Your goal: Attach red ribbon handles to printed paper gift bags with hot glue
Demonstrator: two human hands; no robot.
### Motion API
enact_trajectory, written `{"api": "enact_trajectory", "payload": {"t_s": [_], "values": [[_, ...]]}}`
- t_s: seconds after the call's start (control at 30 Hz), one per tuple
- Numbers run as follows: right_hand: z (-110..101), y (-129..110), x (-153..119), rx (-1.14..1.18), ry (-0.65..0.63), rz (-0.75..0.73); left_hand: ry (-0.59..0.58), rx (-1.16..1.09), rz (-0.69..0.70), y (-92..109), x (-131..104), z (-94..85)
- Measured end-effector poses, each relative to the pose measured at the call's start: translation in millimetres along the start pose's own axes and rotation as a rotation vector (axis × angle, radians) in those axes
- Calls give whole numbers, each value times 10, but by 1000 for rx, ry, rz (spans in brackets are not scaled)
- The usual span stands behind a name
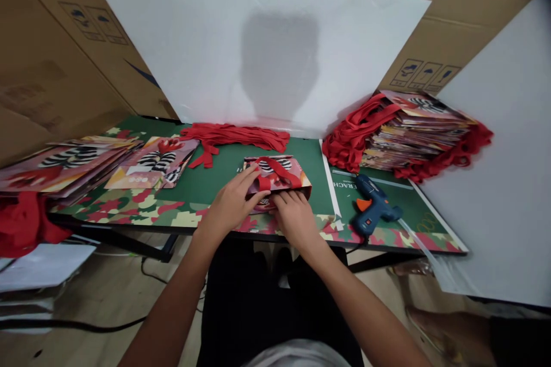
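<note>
A small printed paper bag [297,167] with a zebra-stripe and red picture lies in front of me, its opening towards me and a red ribbon handle [279,172] looped across its top. My left hand [230,200] grips the bag's left side, thumb near the opening and fingers on the top face. At the mouth of the bag is my right hand [297,218], its fingers curled over the edge with the tips hidden inside. Beyond the bag lies a bundle of red ribbons [241,136].
A blue glue gun [372,206] with an orange trigger lies at right. Behind it stands a stack of bags [413,137] with red handles. Flat bags [150,163] and another pile [64,166] are at left. The green table [215,183] ends near my body; a white board [193,40] stands behind.
</note>
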State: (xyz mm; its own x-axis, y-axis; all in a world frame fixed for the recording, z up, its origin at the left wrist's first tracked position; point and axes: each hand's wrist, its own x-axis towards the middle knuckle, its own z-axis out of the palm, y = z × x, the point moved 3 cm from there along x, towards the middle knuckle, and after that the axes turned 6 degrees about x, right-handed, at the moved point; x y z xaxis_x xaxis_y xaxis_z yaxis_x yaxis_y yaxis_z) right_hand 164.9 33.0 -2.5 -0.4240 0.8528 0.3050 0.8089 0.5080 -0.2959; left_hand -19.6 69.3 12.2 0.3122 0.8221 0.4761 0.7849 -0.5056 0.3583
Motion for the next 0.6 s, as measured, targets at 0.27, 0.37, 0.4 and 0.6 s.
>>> {"api": "enact_trajectory", "payload": {"t_s": [0.27, 0.37, 0.4, 0.6], "values": [[177, -59, -411, 15, 97, -8, 29, -10, 16, 94, -168, 33], [221, -128, -568, 28, 144, -10, 36, -19, 10, 109, -206, 43], [227, -160, -616, 36, 168, -8, 37, -24, 5, 110, -212, 48], [276, -282, -827, 64, 290, -25, 24, -81, -20, 49, -205, 39]]}}
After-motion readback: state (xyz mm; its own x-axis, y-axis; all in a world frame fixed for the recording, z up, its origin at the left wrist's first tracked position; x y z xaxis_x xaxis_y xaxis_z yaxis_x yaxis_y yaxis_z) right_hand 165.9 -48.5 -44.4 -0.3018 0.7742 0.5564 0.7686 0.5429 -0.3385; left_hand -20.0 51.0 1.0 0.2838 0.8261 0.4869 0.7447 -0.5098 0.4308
